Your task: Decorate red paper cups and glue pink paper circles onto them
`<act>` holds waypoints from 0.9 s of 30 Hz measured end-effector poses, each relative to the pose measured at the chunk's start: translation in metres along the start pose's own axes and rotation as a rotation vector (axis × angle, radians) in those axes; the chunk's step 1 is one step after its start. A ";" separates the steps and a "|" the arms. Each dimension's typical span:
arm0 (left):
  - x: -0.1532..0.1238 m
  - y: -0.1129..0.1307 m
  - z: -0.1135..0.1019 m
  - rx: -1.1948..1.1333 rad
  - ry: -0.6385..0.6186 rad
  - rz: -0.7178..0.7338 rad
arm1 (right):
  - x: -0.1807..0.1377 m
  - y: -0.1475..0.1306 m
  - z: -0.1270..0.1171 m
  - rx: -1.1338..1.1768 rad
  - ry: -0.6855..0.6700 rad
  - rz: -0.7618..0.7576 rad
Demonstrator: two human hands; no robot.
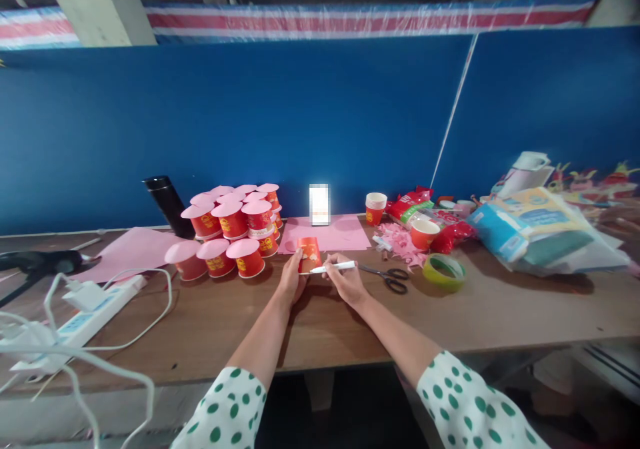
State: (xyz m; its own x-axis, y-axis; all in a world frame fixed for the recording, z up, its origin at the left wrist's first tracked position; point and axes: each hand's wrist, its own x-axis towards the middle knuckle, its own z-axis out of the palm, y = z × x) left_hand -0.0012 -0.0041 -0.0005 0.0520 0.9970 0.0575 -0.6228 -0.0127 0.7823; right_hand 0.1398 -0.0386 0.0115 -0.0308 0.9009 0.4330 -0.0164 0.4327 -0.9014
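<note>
My left hand (pixel 293 277) grips a red paper cup (pixel 309 252) that stands upside down on a pink paper sheet (pixel 340 234) at the middle of the wooden table (pixel 210 329). My right hand (pixel 346 279) is closed round a white marker pen (pixel 333 268), whose tip points at the base of the cup. Both arms wear white sleeves with green dots.
A stack of upside-down red cups with pink paper lids (pixel 233 229) stands to the left, with a black flask (pixel 167 206) behind. Scissors (pixel 390 277), a green tape roll (pixel 444 272), more cups (pixel 375 208), packets and books (pixel 540 232) lie right. A power strip (pixel 87 312) with cables lies left.
</note>
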 end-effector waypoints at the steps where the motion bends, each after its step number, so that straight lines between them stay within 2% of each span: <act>1: 0.000 0.000 0.000 0.000 -0.001 0.000 | 0.000 0.000 0.000 0.001 0.014 -0.002; 4: 0.000 0.000 0.000 0.000 0.002 0.001 | 0.001 0.001 0.000 -0.001 0.047 -0.011; 19: -0.002 0.002 0.003 0.005 0.017 0.000 | 0.000 0.001 0.000 -0.009 0.024 -0.002; 27: -0.002 0.002 0.004 -0.020 0.026 -0.005 | 0.002 -0.001 -0.001 0.012 0.113 -0.033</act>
State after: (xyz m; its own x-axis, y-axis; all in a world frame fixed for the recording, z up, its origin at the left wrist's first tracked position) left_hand 0.0004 -0.0060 0.0033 0.0348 0.9987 0.0369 -0.6377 -0.0062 0.7702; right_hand 0.1410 -0.0373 0.0133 0.0830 0.8847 0.4587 -0.0280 0.4622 -0.8863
